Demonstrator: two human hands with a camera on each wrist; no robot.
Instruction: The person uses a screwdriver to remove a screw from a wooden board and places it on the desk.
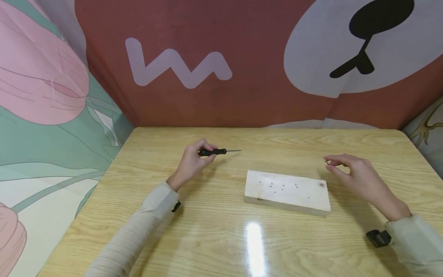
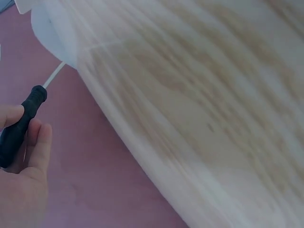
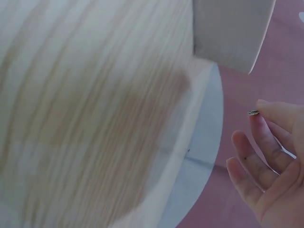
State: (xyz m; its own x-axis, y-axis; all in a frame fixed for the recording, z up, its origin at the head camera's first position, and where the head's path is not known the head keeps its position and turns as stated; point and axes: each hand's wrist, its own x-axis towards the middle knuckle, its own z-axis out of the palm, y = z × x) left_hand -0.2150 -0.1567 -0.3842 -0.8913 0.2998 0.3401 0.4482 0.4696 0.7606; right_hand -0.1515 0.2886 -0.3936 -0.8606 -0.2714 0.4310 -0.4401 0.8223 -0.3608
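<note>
My left hand [image 1: 191, 161] grips a screwdriver [image 1: 216, 152] by its black handle, its thin metal shaft pointing right above the table. In the left wrist view the screwdriver [image 2: 21, 126] lies between thumb and fingers. To the right, my right hand [image 1: 360, 175] pinches a small screw [image 3: 253, 113] between thumb and index finger, the other fingers spread loosely in the right wrist view. A pale wooden block [image 1: 287, 190] lies flat on the table between the hands, with several small dark holes in its top. The right fingertips are just beyond its far right corner.
The wood-grain table [image 1: 207, 238] runs back to a red printed wall covering [image 1: 214, 104]. A floral wall covering [image 1: 45, 96] stands along the left side. Black wrist straps show at both cuffs, the right one [image 1: 378, 238] larger in view.
</note>
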